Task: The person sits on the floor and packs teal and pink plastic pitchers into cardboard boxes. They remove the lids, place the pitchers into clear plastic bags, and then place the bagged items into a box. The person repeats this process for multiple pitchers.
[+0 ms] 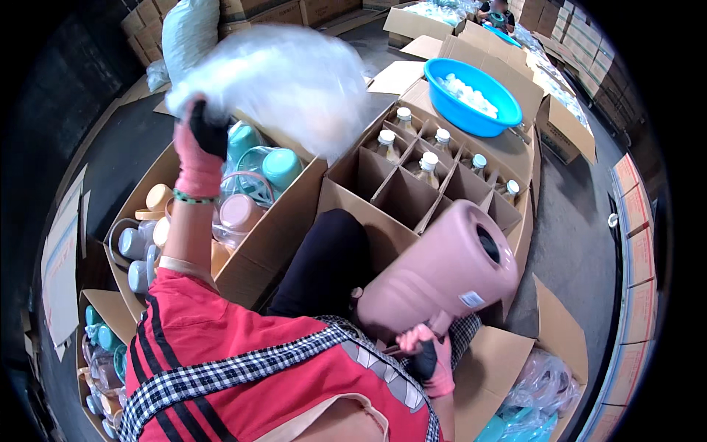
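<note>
My left hand (pixel 200 144), in a pink and black fingerless glove, is raised at the far left with its fingers closed on a clear plastic bag (pixel 283 85). The bag billows out to the right, blurred by motion. Across my lap lies a large pink thermos jug (pixel 431 276), tilted, with a dark round opening at its upper right end. Gloved the same way, my right hand (pixel 433 357) grips the jug near its handle, low on its near side. Beneath my left arm stands a carton (pixel 283 210) of pastel lids and cups, some wrapped in clear plastic.
Ahead, a divided carton (pixel 361 173) holds several bottles with pale caps. A blue basin (pixel 442 96) of small white pieces rests beyond it. Another carton (pixel 490 376) with bagged teal and pink items stands at lower right. A person (pixel 497 15) sits far back.
</note>
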Motion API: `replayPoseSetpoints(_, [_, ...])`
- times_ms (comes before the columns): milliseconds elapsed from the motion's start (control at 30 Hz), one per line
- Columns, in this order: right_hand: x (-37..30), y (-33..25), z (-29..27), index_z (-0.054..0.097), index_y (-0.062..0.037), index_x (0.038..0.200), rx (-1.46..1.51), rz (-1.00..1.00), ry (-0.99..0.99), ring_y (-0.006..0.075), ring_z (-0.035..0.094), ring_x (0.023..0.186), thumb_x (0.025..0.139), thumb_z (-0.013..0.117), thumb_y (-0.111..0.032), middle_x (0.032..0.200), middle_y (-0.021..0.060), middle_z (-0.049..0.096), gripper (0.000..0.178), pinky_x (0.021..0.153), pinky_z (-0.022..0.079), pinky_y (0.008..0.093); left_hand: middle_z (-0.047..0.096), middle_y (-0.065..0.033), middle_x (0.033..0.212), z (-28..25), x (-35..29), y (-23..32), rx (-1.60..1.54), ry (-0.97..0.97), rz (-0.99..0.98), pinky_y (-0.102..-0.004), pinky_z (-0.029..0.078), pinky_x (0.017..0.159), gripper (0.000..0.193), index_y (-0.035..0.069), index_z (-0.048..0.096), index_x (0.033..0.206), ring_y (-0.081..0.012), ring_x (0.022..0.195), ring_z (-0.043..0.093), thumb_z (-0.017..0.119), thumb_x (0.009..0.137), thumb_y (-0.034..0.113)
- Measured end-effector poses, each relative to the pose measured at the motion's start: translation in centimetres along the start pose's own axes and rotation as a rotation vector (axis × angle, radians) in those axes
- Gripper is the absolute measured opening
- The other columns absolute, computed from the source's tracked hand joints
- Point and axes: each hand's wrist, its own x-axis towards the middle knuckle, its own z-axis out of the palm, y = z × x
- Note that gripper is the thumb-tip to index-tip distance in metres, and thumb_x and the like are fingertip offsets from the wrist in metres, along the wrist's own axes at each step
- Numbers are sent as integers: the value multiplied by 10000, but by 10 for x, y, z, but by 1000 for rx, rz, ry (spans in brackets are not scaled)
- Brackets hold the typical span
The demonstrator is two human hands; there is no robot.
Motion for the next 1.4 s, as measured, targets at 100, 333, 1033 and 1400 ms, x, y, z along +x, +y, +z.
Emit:
replayPoseSetpoints(100, [19, 0, 23, 497, 2, 782, -87, 178, 92, 156, 547, 590, 800, 605, -114, 646, 82, 545, 160, 608, 473, 301, 587, -59, 929, 45, -1, 31, -310, 58, 198, -261, 459, 733, 198, 5, 539, 1015, -157, 823, 569, 539, 823, 49])
replayPoseSetpoints(333, [17, -72, 23, 605, 16, 778, -1165, 64, 67, 129, 524, 622, 800, 617, -307, 679, 38, 594, 324, 624, 423, 282, 536, -122, 1049, 106, -63, 2, 124, -112, 586, -325, 383, 871, 315, -10, 508, 1022, -211, 987, 504, 590, 718, 11])
replayPoseSetpoints(1033, [107, -169, 49, 556, 29, 1009, -360, -641, 16, 123, 515, 889, 843, 520, -159, 954, 71, 566, 253, 806, 402, 240, 568, -45, 976, 187, -63, 18, -136, -990, -345, -260, 440, 774, 521, -32, 505, 1126, -114, 814, 539, 705, 697, 186])
replayPoseSetpoints(1400, [90, -178, 95, 512, -6, 915, -1027, -764, 93, 112, 501, 743, 712, 662, -137, 791, 51, 539, 284, 694, 422, 258, 506, -146, 888, 223, -108, 18, 391, -791, 976, -360, 424, 652, 215, 85, 550, 830, -288, 797, 518, 620, 638, 152])
